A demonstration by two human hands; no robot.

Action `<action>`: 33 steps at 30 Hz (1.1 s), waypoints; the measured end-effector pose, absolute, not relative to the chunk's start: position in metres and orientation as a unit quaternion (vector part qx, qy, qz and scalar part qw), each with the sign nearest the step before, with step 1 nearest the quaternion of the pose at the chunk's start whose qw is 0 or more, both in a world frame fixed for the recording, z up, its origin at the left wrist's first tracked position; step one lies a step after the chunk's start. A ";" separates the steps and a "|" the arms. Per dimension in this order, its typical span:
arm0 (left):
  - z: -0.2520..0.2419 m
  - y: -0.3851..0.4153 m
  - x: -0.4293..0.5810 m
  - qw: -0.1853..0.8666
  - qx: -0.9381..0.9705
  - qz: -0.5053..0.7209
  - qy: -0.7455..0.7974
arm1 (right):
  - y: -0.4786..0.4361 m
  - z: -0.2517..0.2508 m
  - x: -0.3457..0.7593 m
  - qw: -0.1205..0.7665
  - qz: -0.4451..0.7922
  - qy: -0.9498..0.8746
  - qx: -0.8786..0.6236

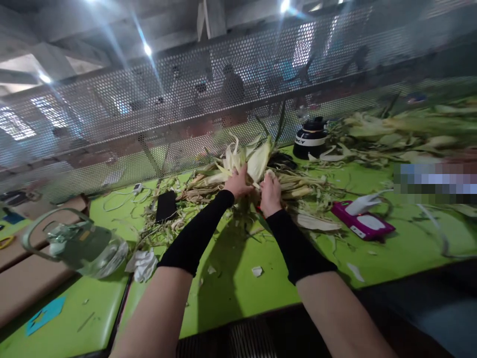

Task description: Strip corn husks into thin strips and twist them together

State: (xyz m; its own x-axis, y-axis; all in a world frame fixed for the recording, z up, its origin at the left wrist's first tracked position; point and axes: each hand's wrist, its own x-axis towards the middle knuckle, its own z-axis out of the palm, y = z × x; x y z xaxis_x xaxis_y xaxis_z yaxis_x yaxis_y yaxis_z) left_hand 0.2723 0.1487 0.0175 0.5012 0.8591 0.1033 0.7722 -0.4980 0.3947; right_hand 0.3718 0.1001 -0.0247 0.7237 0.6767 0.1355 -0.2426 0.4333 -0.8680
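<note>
Pale corn husks (259, 161) stand fanned out above a pile of drier, brownish husk strips (199, 189) at the middle of the green table. My left hand (238, 183) is closed around the base of the pale husks, its thumb toward the right. Close beside it, my right hand (271, 194) has its fingers curled on the right side of the same bunch. Something small and red shows just below my right hand, too little of it to name. A dry husk leaf (316, 221) lies to the right of that wrist.
A dark phone (166, 206) and crumpled tissue (143, 266) lie left, near a green-lidded jug (84, 241). Behind the husks is a black bottle (310, 138). At right are a magenta device (363, 220) and more husks (410, 127). Perforated metal mesh (149, 129) rises behind.
</note>
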 end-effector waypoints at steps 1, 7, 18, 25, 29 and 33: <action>0.020 0.151 0.272 0.161 0.854 0.139 0.475 | 0.099 -0.026 0.371 0.813 0.270 -0.248 -0.452; 0.029 0.155 0.282 0.194 0.835 0.153 0.492 | 0.101 -0.027 0.365 0.834 0.236 -0.261 -0.424; 0.019 0.158 0.302 0.219 0.780 0.215 0.545 | 0.096 -0.023 0.338 0.848 0.286 -0.245 -0.373; 0.030 0.169 0.275 0.309 0.790 0.253 0.465 | 0.085 -0.010 0.334 0.821 0.394 -0.268 -0.314; 0.049 0.147 0.240 0.340 0.790 0.283 0.424 | 0.085 -0.005 0.340 0.801 0.441 -0.270 -0.301; 0.056 0.108 0.194 0.436 0.776 0.258 0.375 | 0.083 0.000 0.331 0.769 0.476 -0.309 -0.295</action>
